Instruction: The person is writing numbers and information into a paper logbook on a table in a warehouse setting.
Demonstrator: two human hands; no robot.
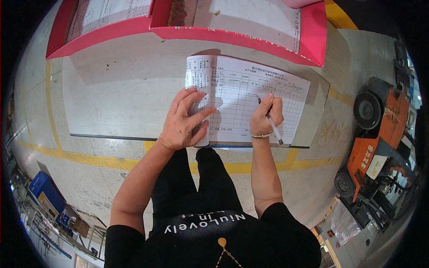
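Observation:
A booklet of printed forms (pixel 232 109) lies spread near the table's front edge, its left-hand pages curled over. My left hand (pixel 187 118) rests on that curled part, fingers apart, pressing it down. In my right hand (pixel 267 114) is a pen (pixel 274 128) with a clear barrel, pinched between thumb and fingers. The pen's dark tip is at the ruled grid of the right-hand page, near its middle. Some handwriting fills the upper rows of that grid.
Pink-red open trays (pixel 187 32) with papers inside stand along the far side of the grey table (pixel 116 98). Yellow lines (pixel 107 160) mark the floor around it. An orange forklift (pixel 375 147) stands to the right. A blue box (pixel 47 192) is at the lower left.

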